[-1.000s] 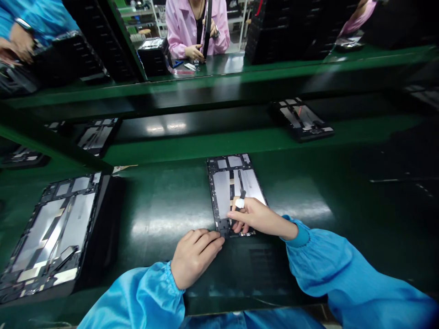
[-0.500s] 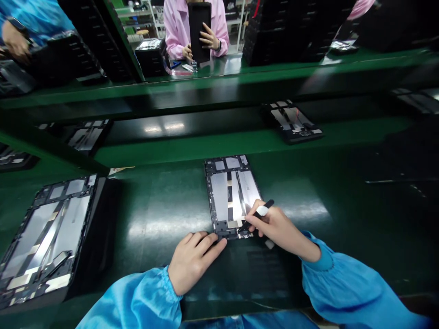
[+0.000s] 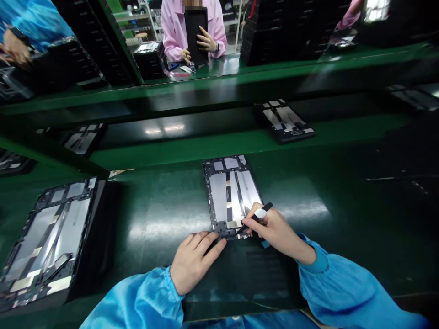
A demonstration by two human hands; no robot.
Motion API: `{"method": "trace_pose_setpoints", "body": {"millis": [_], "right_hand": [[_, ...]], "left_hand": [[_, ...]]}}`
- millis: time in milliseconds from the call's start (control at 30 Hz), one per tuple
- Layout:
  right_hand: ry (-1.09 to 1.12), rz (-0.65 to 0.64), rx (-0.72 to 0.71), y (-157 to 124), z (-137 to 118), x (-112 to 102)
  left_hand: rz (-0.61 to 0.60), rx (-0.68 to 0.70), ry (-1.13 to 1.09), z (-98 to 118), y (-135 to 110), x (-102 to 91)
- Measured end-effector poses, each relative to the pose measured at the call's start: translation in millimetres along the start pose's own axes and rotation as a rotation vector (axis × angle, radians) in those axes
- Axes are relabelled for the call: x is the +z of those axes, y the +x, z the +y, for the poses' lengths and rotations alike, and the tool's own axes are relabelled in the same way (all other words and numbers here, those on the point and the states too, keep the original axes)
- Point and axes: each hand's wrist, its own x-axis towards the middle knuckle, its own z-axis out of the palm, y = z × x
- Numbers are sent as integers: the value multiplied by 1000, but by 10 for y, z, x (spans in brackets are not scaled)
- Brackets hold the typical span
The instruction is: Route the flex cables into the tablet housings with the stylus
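Observation:
An opened tablet (image 3: 217,192) lies flat on the green bench in front of me, its silvery inner plates and dark ribbon cables exposed. My left hand (image 3: 195,260) rests at its near left corner, fingers stretched out, fingertips touching the edge. In my right hand (image 3: 274,228) is a pair of black tweezers (image 3: 268,206) with a white patch on it, pinched between thumb and fingers. Its tip points down at the tablet's near edge, around small connectors; whether it grips anything there is too small to tell. A bit of blue shows under my right hand.
Left of me another opened tablet (image 3: 44,237) sits raised on a dark stack. Beyond the bench, a dark conveyor strip carries more tablets, one (image 3: 286,119) at right of centre. Across it, a person in pink (image 3: 216,27) holds a black panel (image 3: 196,39) near tall black stacks (image 3: 274,32).
The tablets on the far strip have shifted slightly left. My right hand and the tweezers have moved very slightly left and down; my left hand stays in place.

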Motion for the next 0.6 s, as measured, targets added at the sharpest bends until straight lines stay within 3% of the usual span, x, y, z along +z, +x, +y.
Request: {"method": "trace_pose_setpoints", "body": {"millis": [233,600], "right_hand": [[-12,8,-1,-1,-13,0],[-126,27,-19,-10,-21,-7]], "left_hand": [[-31,-1,54,23,30,-24],[-63,-83,-71,-12,117,-38]]}}
